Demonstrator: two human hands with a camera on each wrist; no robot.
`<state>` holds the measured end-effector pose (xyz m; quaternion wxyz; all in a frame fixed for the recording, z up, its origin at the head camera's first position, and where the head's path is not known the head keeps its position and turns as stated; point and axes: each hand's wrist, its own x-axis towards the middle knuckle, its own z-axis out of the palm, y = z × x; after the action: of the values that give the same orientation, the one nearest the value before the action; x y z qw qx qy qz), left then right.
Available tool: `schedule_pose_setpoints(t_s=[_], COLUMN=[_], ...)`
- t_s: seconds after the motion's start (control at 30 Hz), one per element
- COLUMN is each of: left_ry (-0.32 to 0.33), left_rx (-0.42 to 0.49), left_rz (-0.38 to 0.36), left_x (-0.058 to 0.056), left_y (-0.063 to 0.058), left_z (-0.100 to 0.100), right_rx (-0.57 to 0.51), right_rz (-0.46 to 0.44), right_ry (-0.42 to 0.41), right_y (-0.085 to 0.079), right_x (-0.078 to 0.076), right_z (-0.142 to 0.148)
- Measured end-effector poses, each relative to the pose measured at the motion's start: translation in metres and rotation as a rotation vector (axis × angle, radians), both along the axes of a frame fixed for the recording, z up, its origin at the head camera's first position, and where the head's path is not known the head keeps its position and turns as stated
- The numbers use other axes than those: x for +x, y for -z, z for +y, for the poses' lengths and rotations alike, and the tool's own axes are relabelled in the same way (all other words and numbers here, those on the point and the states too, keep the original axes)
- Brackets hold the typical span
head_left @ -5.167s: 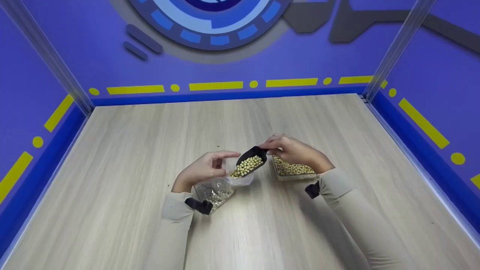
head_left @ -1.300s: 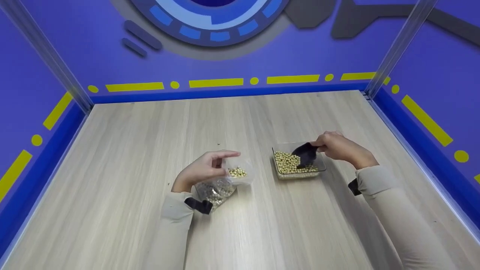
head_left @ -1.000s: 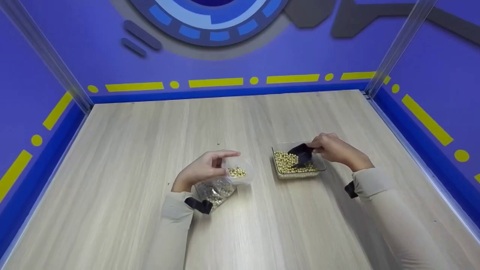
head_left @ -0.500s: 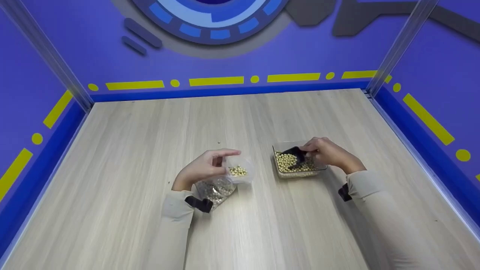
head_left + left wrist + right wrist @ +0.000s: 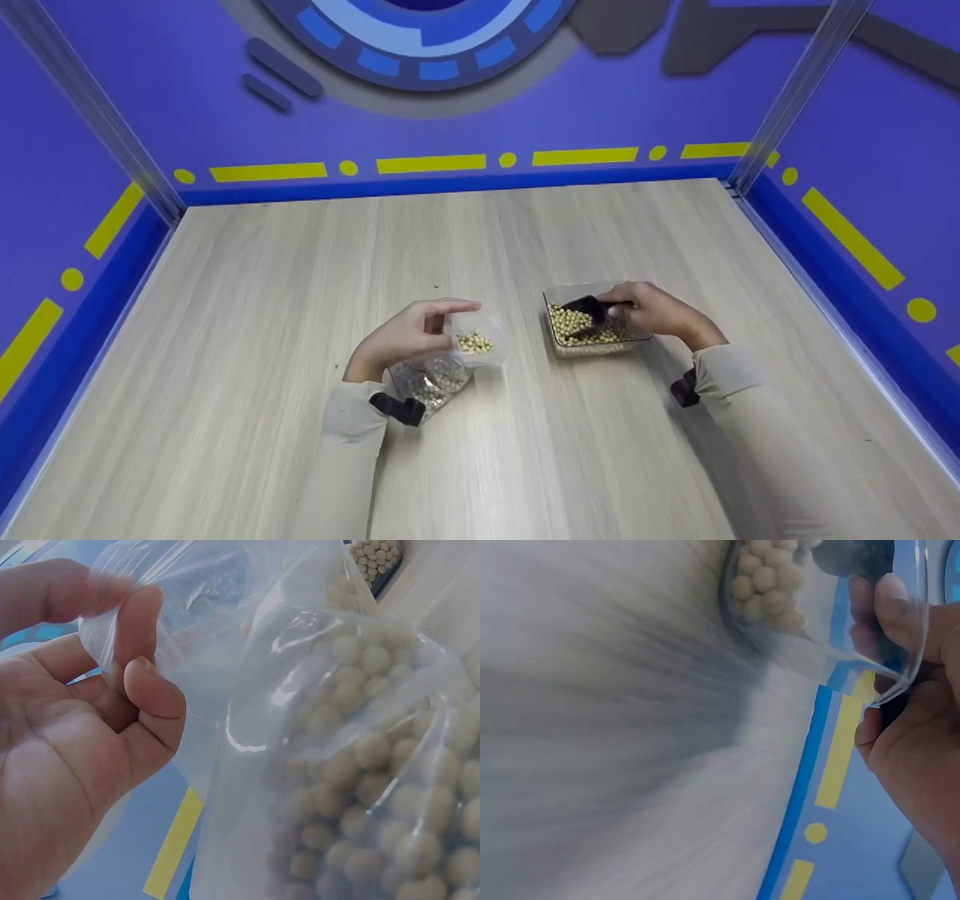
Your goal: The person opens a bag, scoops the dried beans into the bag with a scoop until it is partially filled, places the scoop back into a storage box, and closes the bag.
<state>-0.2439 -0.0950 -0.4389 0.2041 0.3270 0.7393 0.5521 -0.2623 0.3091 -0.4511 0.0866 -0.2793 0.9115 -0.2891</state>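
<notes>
My left hand (image 5: 409, 337) grips the mouth of a clear plastic bag (image 5: 431, 382), its fingers curled on the film in the left wrist view. Pale yellow beans (image 5: 360, 787) fill the bag's lower part, and more beans (image 5: 475, 343) show through its spread opening. To the right, my right hand (image 5: 652, 309) holds a small black scoop (image 5: 587, 309) by its handle. The scoop's head dips among the beans in a clear rectangular container (image 5: 596, 351). In the right wrist view the container's transparent wall (image 5: 832, 652) stands partly in front of the fingers.
Both the bag and the container rest on a light wood table (image 5: 315, 262). One stray bean (image 5: 436, 286) lies beyond the bag. Blue panels (image 5: 435, 135) with yellow marks close off the back and both sides.
From above the bag, the right hand has carried the scoop back to the container and, over the last second, pushed it leftward through the beans. The left hand stays put on the bag.
</notes>
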Motion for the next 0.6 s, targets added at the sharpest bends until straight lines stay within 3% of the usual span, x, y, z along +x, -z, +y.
schedule_pose_setpoints(t_s=[0.6], left_ry=[-0.014], left_rx=[0.002], left_rz=[-0.031], left_x=[0.0021], left_y=[-0.0024], left_z=[-0.0008], right_rx=[-0.101], right_rz=[-0.061], right_ry=[0.062], right_y=[0.0017], right_x=[-0.0029], right_z=[0.0086])
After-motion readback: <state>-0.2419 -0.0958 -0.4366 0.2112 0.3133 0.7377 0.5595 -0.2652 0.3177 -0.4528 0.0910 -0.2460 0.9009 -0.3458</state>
